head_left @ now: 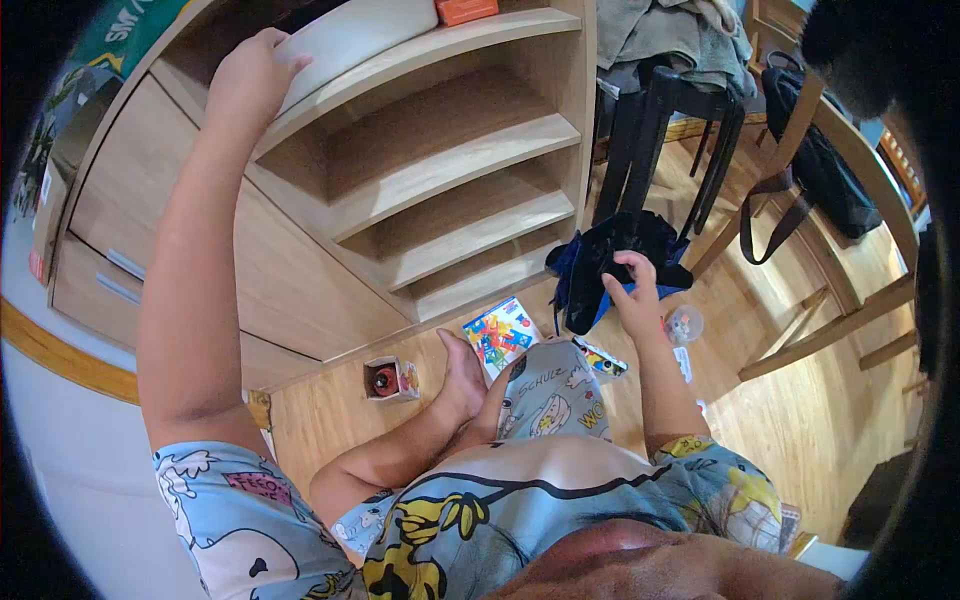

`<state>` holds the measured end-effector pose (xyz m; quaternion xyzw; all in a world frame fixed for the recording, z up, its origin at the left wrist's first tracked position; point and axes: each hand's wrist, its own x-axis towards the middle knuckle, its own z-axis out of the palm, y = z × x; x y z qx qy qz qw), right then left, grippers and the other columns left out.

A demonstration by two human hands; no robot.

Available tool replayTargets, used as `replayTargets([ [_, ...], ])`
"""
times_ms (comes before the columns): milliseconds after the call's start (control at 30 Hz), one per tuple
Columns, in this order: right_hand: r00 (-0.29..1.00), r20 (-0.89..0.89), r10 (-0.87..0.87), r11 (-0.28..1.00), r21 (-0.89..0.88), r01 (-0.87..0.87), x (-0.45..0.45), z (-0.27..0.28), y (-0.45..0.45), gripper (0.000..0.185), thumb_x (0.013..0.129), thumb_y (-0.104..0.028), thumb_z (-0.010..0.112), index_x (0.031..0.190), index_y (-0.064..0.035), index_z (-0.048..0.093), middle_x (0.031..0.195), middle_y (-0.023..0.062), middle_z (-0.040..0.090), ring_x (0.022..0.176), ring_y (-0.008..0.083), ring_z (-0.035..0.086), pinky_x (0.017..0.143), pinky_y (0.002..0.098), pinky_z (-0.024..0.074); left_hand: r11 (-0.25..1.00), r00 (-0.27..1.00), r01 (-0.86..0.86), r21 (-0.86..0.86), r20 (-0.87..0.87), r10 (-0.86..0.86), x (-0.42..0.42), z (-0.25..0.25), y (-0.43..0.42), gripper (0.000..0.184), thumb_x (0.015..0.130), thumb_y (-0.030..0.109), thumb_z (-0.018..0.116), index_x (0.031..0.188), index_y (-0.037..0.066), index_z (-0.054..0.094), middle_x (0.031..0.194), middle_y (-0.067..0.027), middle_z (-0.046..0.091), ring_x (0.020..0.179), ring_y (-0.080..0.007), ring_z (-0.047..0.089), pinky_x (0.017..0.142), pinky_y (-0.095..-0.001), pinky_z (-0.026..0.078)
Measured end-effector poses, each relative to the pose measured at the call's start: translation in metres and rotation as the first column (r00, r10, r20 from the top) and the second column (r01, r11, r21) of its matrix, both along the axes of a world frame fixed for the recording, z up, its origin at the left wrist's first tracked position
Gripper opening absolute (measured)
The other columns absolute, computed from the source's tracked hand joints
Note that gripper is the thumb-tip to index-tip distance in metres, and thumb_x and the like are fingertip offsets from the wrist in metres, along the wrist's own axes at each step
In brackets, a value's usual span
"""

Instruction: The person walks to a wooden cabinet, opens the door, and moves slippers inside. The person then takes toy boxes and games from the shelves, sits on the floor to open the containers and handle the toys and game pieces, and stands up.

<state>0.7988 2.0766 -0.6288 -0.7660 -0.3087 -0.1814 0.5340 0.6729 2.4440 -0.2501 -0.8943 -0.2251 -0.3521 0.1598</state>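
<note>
My left hand (248, 82) is raised to the upper shelf of the wooden cabinet. It grips the near end of a white bin (355, 45), thumb on the outside wall and fingers out of sight over the rim. Lower down, my right hand (634, 296) hovers with thumb and forefinger apart and nothing seen between them. Behind it a black and blue cloth bag (590, 290) slumps on the floor by a black stool (650, 140); whether the hand touches the bag I cannot tell.
An orange box (466, 10) sits beside the bin. On the floor are a colourful picture box (502, 337), a small open box (390, 380) with a red round thing inside, and a clear plastic tub (684, 324). A wooden chair (830, 325) stands at the right.
</note>
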Motion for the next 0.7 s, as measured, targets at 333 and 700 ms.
replayTargets([
  [333, 0.768, -0.212, 0.604, 0.775, 0.38, -0.505, -0.048, 0.127, 0.061, 0.037, 0.089, -0.015, 0.058, 0.124, -0.0064, 0.049, 0.122, 0.005, 0.049, 0.112, 0.0146, 0.048, 0.087, 0.0288, 0.0437, 0.934, 0.892, 0.352, -0.062, 0.326, -0.315, -0.107, -0.04, -0.069, 0.021, 0.082, 0.018, 0.067, 0.095, 0.002, 0.063, 0.086, -0.0105, 0.065, 0.08, -0.0224, 0.061, 0.074, -0.0301, 0.046],
  [700, -0.079, -0.291, 0.954, 0.246, 0.903, -0.353, -0.125, 0.109, 0.055, 0.058, 0.097, -0.049, 0.033, 0.13, -0.0024, 0.044, 0.126, 0.0134, 0.055, 0.115, 0.0234, 0.054, 0.099, 0.0373, 0.0426, 0.821, 0.881, 0.445, -0.357, 0.341, -0.329, -0.224, -0.234, -0.141, 0.016, 0.068, -0.004, 0.067, 0.079, 0.006, 0.064, 0.073, -0.0092, 0.057, 0.071, -0.0265, 0.054, 0.065, -0.0342, 0.042],
])
